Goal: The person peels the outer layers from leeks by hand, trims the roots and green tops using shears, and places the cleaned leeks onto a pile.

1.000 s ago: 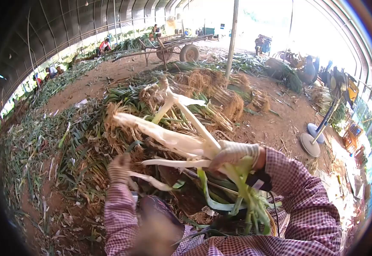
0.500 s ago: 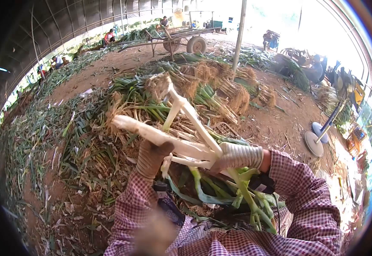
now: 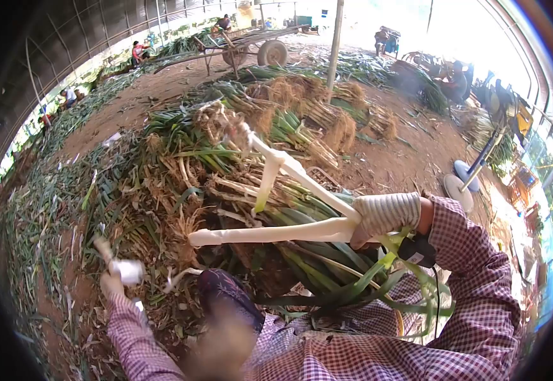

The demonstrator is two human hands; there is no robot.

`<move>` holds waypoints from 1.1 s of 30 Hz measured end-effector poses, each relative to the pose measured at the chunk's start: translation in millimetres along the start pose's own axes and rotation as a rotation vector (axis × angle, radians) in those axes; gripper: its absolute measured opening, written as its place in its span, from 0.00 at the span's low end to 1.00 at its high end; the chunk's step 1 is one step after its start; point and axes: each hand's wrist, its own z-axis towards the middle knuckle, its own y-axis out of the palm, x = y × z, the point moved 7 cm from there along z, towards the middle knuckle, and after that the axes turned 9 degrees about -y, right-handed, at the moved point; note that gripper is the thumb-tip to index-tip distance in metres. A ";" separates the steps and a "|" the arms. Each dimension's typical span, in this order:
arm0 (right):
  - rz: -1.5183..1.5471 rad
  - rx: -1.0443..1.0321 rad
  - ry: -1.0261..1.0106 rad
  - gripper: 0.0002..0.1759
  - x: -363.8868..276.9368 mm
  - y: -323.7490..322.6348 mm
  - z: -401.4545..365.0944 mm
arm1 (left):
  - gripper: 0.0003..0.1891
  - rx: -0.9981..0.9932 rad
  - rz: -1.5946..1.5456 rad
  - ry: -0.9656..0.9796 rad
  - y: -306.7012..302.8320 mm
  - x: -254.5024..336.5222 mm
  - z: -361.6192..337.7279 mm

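My gloved right hand (image 3: 387, 217) is closed around the upper stalks of two long green onions, their green leaves trailing down over my lap. One, a green onion with a smooth white shank (image 3: 270, 233), points left, its brown roots (image 3: 186, 232) at the far end. The other green onion (image 3: 311, 184) slants up and away, with a strip of loose skin (image 3: 267, 181) hanging from it and a shaggy root end. My left hand (image 3: 114, 276) is out to the left above the littered ground, apart from the onions. Motion smears its fingers, and a white blur shows beside it.
A big pile of green onions (image 3: 245, 184) with roots lies in front of me. Peelings and leaves (image 3: 54, 222) cover the ground at left. A pole (image 3: 335, 51) and a wheeled cart (image 3: 251, 47) stand farther back; a round-based stand (image 3: 459, 192) is at right. Several people sit far off.
My left hand has let go of the thick onion and swung down to the left. That onion now shows smooth white. My right hand has shifted right and slightly up, still holding both.
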 end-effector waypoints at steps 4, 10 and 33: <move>-0.230 0.017 0.111 0.20 8.4 1.7 -7.7 | 0.41 0.090 0.655 -0.129 21.8 -2.0 -35.4; -0.423 -0.014 0.026 0.20 -6.4 34.6 6.1 | 0.42 -0.873 -0.456 0.251 144.0 173.7 -188.3; -0.370 0.208 -0.240 0.15 68.3 46.5 -22.5 | 0.04 -0.406 -0.657 0.668 192.2 176.2 -119.7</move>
